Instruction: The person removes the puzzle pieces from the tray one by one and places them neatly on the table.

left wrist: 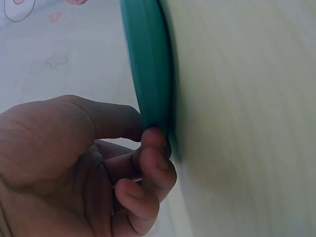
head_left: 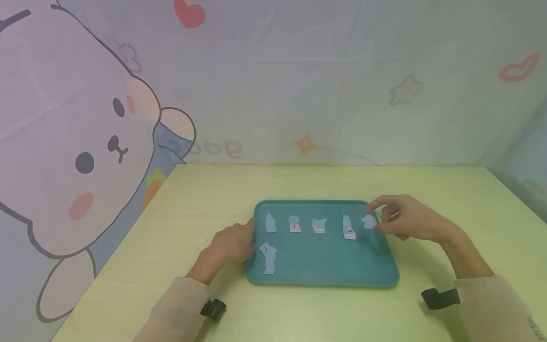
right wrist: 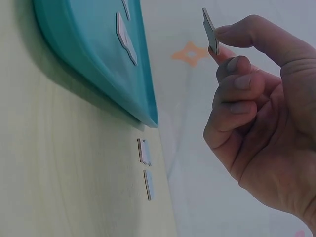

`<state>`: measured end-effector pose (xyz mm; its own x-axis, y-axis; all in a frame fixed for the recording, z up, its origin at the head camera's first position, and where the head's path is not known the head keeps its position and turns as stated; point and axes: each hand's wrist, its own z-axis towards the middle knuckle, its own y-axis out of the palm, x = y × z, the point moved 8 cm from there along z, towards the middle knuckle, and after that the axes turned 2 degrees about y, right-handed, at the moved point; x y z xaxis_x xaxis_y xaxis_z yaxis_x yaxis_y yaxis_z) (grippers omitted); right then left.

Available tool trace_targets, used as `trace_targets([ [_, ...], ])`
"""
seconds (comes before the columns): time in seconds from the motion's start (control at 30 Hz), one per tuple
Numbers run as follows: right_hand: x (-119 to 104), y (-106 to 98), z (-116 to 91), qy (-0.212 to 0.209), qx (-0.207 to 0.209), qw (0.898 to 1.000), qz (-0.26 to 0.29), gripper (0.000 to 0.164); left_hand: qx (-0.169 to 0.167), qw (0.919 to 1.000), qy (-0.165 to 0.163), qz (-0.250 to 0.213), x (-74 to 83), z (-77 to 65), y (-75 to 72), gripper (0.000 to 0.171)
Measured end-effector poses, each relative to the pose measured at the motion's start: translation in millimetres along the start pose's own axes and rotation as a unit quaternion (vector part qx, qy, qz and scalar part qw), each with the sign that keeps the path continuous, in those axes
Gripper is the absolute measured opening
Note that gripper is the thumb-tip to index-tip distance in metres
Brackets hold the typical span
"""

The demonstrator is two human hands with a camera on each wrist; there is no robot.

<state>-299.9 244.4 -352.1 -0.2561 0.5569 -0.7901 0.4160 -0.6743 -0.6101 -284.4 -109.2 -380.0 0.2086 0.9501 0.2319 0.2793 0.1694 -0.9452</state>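
Observation:
A teal tray (head_left: 316, 261) lies on the table. My left hand (head_left: 232, 243) grips its left edge; the left wrist view shows the tray's rim (left wrist: 148, 64) pinched between thumb and curled fingers. Over the tray's far right corner, my right hand (head_left: 403, 218) pinches a pale blue puzzle piece (head_left: 369, 221) between thumb and forefinger. The right wrist view shows this thin piece (right wrist: 211, 32) edge-on, raised above the tray, with the other fingers curled. A row of similar pieces, including a long one (head_left: 348, 228), lies along the tray's far side.
Another puzzle piece (head_left: 268, 258) lies in the tray's near left part. Two more pieces, one nearer the tray (right wrist: 143, 151) and one farther off (right wrist: 148, 185), lie on the table past its right side. A printed cloth (head_left: 273, 85) hangs behind the yellowish table (head_left: 325, 313).

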Motion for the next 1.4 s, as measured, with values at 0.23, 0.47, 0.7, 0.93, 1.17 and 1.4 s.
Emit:
trace_targets([
  [0.23, 7.8, -6.7, -3.1, 0.011, 0.010, 1.000, 0.000, 0.036, -0.002, 1.0000, 0.002, 0.000, 0.0, -0.1, 0.7, 0.067],
  [0.47, 16.5, -9.5, -3.5, 0.023, 0.015, 1.000, -0.001, 0.037, 0.000, 1.0000, 0.003, 0.001, -0.1, 0.0, -0.2, 0.066],
  [0.7, 27.2, -15.5, -4.5, 0.030, 0.026, 0.999, 0.003, 0.036, 0.000, 1.0000, 0.004, -0.001, -0.4, 0.0, 1.4, 0.066],
  [0.93, 35.5, -25.2, -9.1, 0.046, 0.048, 0.998, 0.005, 0.035, 0.005, 1.0000, 0.007, 0.001, -0.3, -0.7, 0.6, 0.065],
  [1.17, 42.7, -31.9, -12.3, 0.056, 0.058, 0.997, 0.002, 0.035, 0.005, 1.0000, 0.007, -0.001, 0.5, -2.1, -0.7, 0.065],
  [1.4, 51.2, -43.5, -18.1, 0.068, 0.075, 0.995, -0.015, 0.039, 0.005, 1.0000, 0.006, 0.001, 0.6, -2.7, -0.9, 0.065],
])
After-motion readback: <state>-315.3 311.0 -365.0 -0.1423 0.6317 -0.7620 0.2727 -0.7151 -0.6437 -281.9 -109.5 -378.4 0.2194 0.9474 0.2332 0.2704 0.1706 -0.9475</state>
